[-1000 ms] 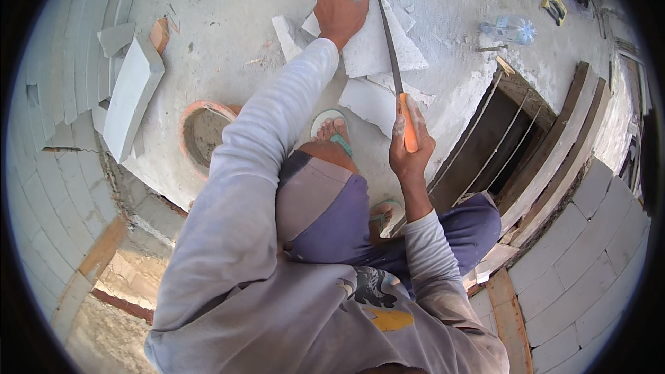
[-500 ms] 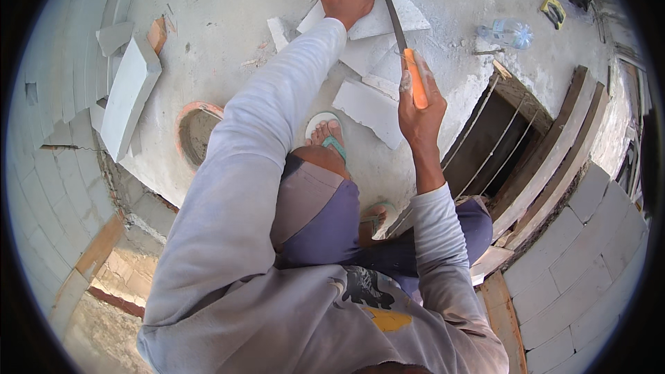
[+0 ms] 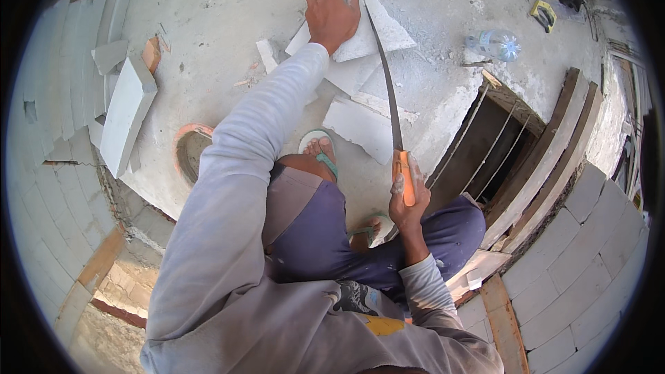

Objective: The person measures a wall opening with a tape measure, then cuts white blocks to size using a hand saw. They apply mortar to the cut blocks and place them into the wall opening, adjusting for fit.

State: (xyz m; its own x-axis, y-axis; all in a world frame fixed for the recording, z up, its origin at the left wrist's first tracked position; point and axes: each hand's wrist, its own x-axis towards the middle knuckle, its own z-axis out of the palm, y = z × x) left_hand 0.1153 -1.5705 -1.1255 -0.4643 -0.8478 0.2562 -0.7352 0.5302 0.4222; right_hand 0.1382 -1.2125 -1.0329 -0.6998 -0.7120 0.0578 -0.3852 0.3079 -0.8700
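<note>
Left hand (image 3: pixel 331 10) is spread flat, pinning the pale block piece (image 3: pixel 364 24) to the dusty concrete floor (image 3: pixel 228 7), while the right hand (image 3: pixel 406 197) is clamped round the orange handle of the handsaw (image 3: pixel 388 93), blade running up across the piece. To my eye, long even strokes and fingers well clear of the blade serve best here.

Plastic bottle (image 3: pixel 494 45), leaning grey block (image 3: pixel 125 114), floor opening (image 3: pixel 485 149).

right hand (image 3: pixel 407 197) drawn back toward body, handsaw (image 3: pixel 385 76) pulled through white block (image 3: pixel 374 24)
</note>
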